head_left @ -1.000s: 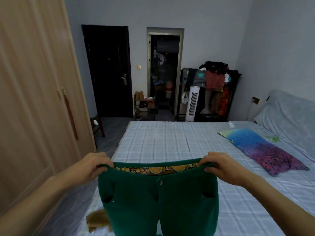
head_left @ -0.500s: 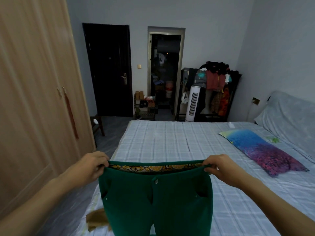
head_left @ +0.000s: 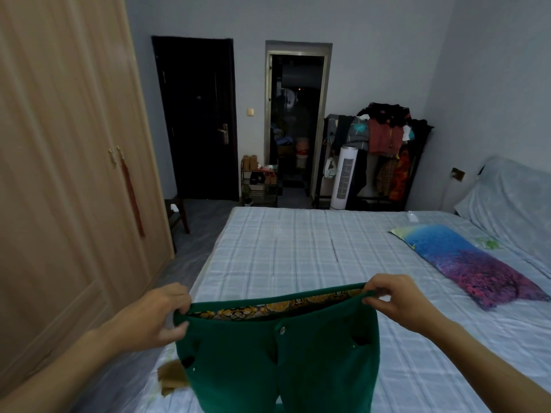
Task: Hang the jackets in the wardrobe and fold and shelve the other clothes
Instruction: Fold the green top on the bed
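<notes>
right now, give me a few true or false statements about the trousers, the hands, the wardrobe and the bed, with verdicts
1. Both hands hold the green trousers by the waistband: the left hand at one end, the right hand at the other. True.
2. The trousers lie folded flat on the bed. False: they hang open from the hands above the bed.
3. The wardrobe doors are shut. True.
4. The waistband lining is plain white. False: it is a yellow and dark pattern.
5. The colourful pillow lies on the floor. False: it lies on the bed, to the person's right.
</notes>
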The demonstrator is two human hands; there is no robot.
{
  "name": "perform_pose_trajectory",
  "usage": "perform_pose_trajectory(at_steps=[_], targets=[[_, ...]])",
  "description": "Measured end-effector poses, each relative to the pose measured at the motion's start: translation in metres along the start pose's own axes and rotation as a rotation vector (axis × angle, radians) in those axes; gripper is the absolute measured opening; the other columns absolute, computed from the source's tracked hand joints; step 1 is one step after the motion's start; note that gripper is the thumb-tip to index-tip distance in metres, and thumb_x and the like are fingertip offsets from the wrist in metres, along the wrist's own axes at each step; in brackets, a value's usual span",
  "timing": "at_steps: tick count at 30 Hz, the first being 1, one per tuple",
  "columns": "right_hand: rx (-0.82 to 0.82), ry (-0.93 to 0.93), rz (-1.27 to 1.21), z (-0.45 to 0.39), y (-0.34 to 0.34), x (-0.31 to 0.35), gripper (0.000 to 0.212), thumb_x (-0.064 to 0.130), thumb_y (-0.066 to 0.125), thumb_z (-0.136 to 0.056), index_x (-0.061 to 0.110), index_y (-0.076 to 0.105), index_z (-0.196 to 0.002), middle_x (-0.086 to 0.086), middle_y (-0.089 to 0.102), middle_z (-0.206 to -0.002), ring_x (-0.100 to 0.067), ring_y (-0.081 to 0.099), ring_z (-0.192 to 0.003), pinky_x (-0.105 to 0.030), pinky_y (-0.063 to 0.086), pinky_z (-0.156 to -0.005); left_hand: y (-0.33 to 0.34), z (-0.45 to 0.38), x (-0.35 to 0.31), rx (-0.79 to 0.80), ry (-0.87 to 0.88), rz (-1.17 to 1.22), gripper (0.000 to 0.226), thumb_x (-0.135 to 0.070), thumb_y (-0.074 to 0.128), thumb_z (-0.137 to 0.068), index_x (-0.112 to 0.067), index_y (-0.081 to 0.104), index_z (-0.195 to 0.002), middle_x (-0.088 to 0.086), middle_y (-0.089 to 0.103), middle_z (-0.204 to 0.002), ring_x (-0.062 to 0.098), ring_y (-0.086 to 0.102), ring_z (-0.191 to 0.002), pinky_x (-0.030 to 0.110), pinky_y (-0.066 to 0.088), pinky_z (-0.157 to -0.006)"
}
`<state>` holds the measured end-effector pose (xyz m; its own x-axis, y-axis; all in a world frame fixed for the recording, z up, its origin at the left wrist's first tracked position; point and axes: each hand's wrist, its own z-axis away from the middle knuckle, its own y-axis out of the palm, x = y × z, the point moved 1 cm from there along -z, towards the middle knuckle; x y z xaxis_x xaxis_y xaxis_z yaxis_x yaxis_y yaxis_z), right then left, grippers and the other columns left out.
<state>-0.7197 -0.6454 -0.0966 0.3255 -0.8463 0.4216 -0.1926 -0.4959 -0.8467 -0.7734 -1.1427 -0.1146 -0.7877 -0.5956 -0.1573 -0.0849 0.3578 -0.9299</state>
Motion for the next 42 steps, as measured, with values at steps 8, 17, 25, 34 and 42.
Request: perform_pose_trajectory(at_steps=[8,17,25,34,42], targets=[[-0.051,0.08,-0.195,0.004,0.009,-0.004,0.03,0.006,0.084,-0.073,0.028,0.064,-0.072,0.01,0.062,-0.059,-0.003,0.056,-0.052,-0.011,0.04,-0.051,-0.001,0.003,-0.001,-0.247,-0.241,0.264,0.02,-0.036,0.068,-0.079,-0.02,0.058,-0.071,-0.005,0.061,-0.073,0.016,0.059,-0.066,0.033,0.047,-0.059],[-0.117,0.172,-0.425,0.007,0.017,-0.003,0.021,-0.007,0.069,-0.083,0.003,0.053,-0.09,-0.002,0.058,-0.071,-0.02,0.068,-0.062,-0.027,0.05,-0.053,-0.002,-0.004,-0.011,-0.3,-0.537,0.695,0.026,0.005,0.072,-0.082,-0.016,0.06,-0.073,0.004,0.059,-0.064,0.015,0.052,-0.06,0.025,0.04,-0.056],[-0.106,0.275,-0.475,0.009,0.023,-0.007,0.014,0.002,0.071,-0.086,0.015,0.071,-0.081,-0.006,0.072,-0.076,-0.021,0.07,-0.073,-0.028,0.057,-0.065,-0.001,-0.016,-0.021,-0.237,-0.657,0.947,0.013,0.008,0.071,-0.08,-0.004,0.07,-0.077,0.012,0.066,-0.07,0.017,0.061,-0.064,0.017,0.048,-0.057],[-0.153,0.581,-0.54,-0.021,0.039,0.003,0.019,0.018,0.073,-0.085,0.0,0.067,-0.08,-0.019,0.07,-0.077,-0.031,0.07,-0.072,-0.042,0.057,-0.063,0.006,-0.044,-0.014,-0.25,-1.131,1.117,0.013,-0.007,0.071,-0.086,-0.008,0.061,-0.077,0.009,0.055,-0.059,0.014,0.05,-0.047,0.02,0.038,-0.045],[-0.253,0.566,-0.549,-0.054,0.065,0.07,0.014,0.018,0.075,-0.079,0.011,0.065,-0.073,-0.011,0.07,-0.072,-0.025,0.07,-0.068,-0.042,0.06,-0.062,0.013,-0.105,-0.075,-0.439,-1.086,1.011,0.02,0.0,0.071,-0.082,-0.009,0.057,-0.071,0.009,0.056,-0.056,0.01,0.051,-0.035,0.019,0.041,-0.036]])
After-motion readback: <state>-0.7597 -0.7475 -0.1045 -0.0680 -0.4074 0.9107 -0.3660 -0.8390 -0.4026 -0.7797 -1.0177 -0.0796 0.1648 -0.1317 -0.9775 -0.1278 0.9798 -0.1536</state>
